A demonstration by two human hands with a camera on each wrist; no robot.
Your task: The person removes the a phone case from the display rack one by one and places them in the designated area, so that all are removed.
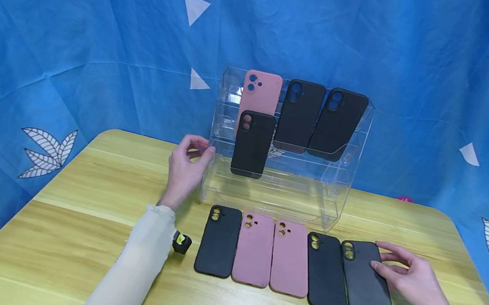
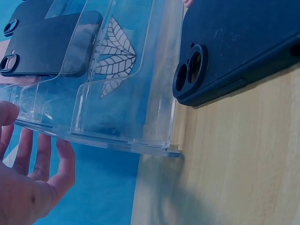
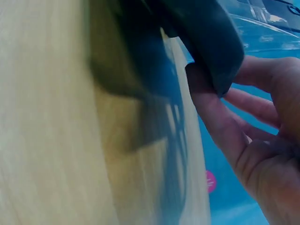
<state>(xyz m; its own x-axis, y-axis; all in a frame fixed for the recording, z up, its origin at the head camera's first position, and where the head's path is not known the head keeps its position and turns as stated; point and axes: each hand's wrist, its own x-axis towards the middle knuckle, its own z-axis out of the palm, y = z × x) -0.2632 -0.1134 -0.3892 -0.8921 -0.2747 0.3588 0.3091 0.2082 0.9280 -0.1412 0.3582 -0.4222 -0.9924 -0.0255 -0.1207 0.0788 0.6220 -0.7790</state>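
Note:
A clear plastic display rack point(image 1: 332, 214) stands at the back of the table. My left hand point(image 1: 186, 170) holds its left side wall, thumb and fingers at the edge in the left wrist view. At the right end of a row of phone cases, my right hand point(image 1: 411, 280) pinches a black phone case point(image 1: 369, 287) by its right edge, near the top. In the right wrist view the case point(image 3: 206, 37) is tilted, casting a shadow on the table. A pink phone case point(image 1: 260, 94) and several black ones, including the lower front black case point(image 1: 251, 148), stand in the rack.
Left of the held case lie another black case point(image 1: 328, 275), two pink cases point(image 1: 254, 250) point(image 1: 291, 258) and a black case point(image 1: 218, 241) at the left end. The row lies close before the rack on the wooden table point(image 1: 43, 243). A blue curtain point(image 1: 102, 18) hangs behind.

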